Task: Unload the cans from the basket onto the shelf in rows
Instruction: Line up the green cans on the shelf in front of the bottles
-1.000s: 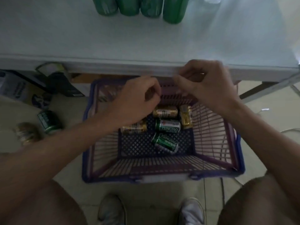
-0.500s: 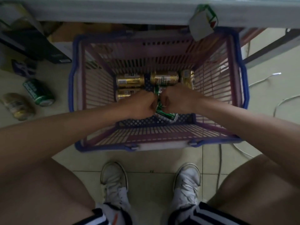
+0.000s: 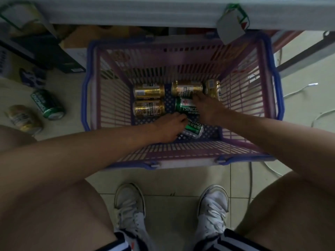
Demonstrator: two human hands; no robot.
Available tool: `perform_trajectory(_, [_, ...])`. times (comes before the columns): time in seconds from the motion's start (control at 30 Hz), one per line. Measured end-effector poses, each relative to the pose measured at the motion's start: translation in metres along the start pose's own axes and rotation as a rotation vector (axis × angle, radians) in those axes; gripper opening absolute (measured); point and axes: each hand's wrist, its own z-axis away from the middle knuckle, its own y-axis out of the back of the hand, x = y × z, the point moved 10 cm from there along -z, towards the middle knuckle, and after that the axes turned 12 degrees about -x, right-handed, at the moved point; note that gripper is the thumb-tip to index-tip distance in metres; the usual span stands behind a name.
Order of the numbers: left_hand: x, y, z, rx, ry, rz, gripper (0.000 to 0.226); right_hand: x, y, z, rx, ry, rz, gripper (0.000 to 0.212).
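A purple basket (image 3: pixel 181 161) with a blue rim stands on the floor under the white shelf edge (image 3: pixel 136 13). Several cans lie in it: gold cans (image 3: pixel 149 91) at the back and left, two green cans in the middle. My left hand (image 3: pixel 170 127) is wrapped over the nearer green can (image 3: pixel 194 129). My right hand (image 3: pixel 208 107) lies on the farther green can (image 3: pixel 184 107), fingers curled over its right end. Both hands are down inside the basket.
A green can (image 3: pixel 47 104) and a gold can (image 3: pixel 23 119) lie on the tiled floor left of the basket. Dark boxes (image 3: pixel 45 51) sit under the shelf at the left. A grey tag (image 3: pixel 229 29) hangs from the shelf edge. Cables (image 3: pixel 297 91) run at the right. My shoes are below.
My hands dropped from the shelf edge into the basket, then spread apart, each onto a green can. The view tilted down, so the shelf top left the frame.
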Motion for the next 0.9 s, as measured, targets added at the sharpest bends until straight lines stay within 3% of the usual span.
perform_trajectory(0.17, [0.004, -0.004, -0.020, -0.003, 0.093, -0.090, 0.057, 0.000, -0.016, -0.012, -0.025, 0.029, 0.089, 0.082])
perform_trajectory(0.3, [0.013, -0.014, -0.036, -0.025, 0.104, -0.077, 0.051, 0.000, -0.024, -0.018, -0.028, 0.012, 0.018, 0.095])
perform_trajectory(0.53, [0.014, -0.023, -0.045, -0.122, 0.140, 0.002, 0.045, 0.003, -0.010, -0.025, -0.037, 0.058, -0.006, 0.088])
perform_trajectory(0.63, [0.011, -0.026, -0.042, -0.168, 0.128, 0.134, 0.057, 0.011, -0.008, -0.021, -0.079, 0.082, -0.125, 0.076])
perform_trajectory(0.8, [0.002, -0.036, -0.042, -0.242, 0.130, 0.310, 0.073, 0.029, 0.019, 0.016, -0.025, 0.093, -0.359, 0.098])
perform_trajectory(0.9, [-0.016, -0.044, -0.038, -0.241, 0.142, 0.463, 0.089, 0.038, 0.047, 0.051, 0.078, 0.160, -0.480, 0.095])
